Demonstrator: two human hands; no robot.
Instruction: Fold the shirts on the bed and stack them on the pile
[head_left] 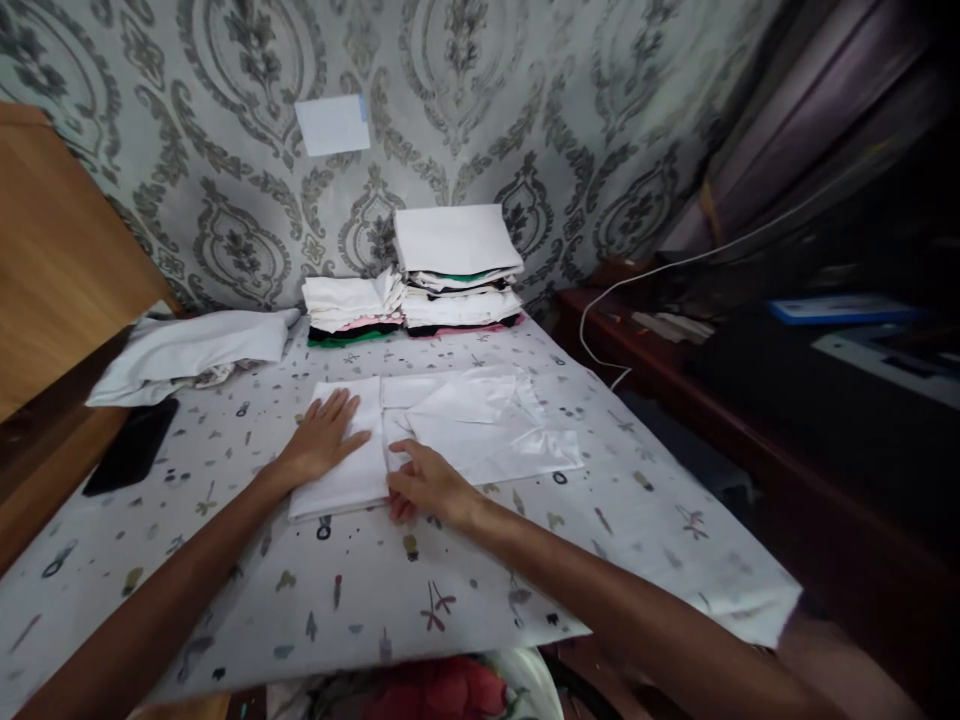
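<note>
A folded white cloth (337, 485) lies flat on the patterned bed cover, its left part a neat rectangle. Towards the right spreads a thinner, creased white part (480, 450) with a shiny surface; whether it is fabric or plastic I cannot tell. My left hand (324, 437) rests palm down on the folded part, fingers spread. Beside the line where the two parts meet, my right hand (429, 483) has its fingers curled and closed at the cloth's near edge. What sits between those fingertips is mostly hidden.
Two stacks of folded clothes, a lower stack (351, 300) and a taller stack (461, 265), stand against the wall. A white pillow-like bundle (195, 350) and a black phone (131, 447) lie at left. A thin cable (589, 325) hangs at right. Below the front edge is a tub (536, 680).
</note>
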